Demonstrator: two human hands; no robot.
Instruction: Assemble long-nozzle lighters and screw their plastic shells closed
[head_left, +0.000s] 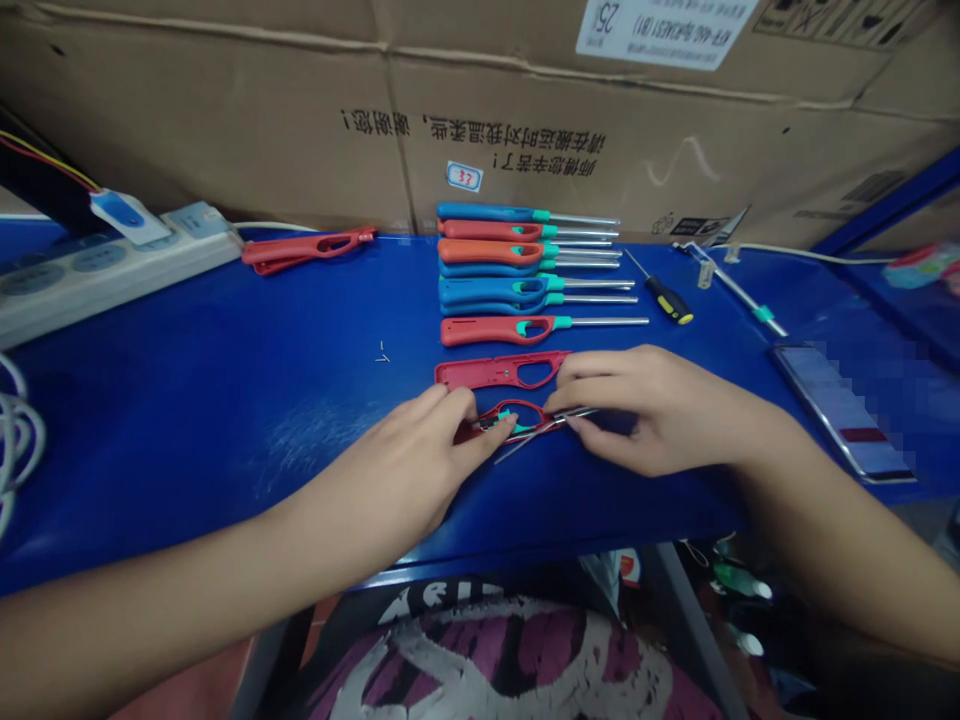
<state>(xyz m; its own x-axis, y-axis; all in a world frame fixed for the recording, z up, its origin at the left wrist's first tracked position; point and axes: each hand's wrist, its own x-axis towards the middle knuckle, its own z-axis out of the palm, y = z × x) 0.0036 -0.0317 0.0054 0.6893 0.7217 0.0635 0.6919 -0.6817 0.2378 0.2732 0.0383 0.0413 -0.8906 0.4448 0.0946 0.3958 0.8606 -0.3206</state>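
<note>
An opened red gas lighter handle (553, 432) lies on the blue table in front of me, with a green trigger (504, 416) and dark inner parts showing. My left hand (420, 445) is closed around its rear end, thumb over the inner parts. Across the handle's front end slants a thin metal rod (514, 450). My right hand (652, 405) pinches at that rod; a short bright metal length shows between its fingers, whose exact join is hidden. Just behind both hands rests the loose red half shell (480, 373), inner side up, near my right fingertips.
Several assembled lighters (487, 292) lie in a row behind. A black-yellow screwdriver (670, 300), a metal tube (739, 287) and a phone (840, 410) are rightward. Leftward are tiny screws (382, 356), red shell pieces (307, 248) and a power strip (180, 245). A cardboard box (300, 150) walls the back.
</note>
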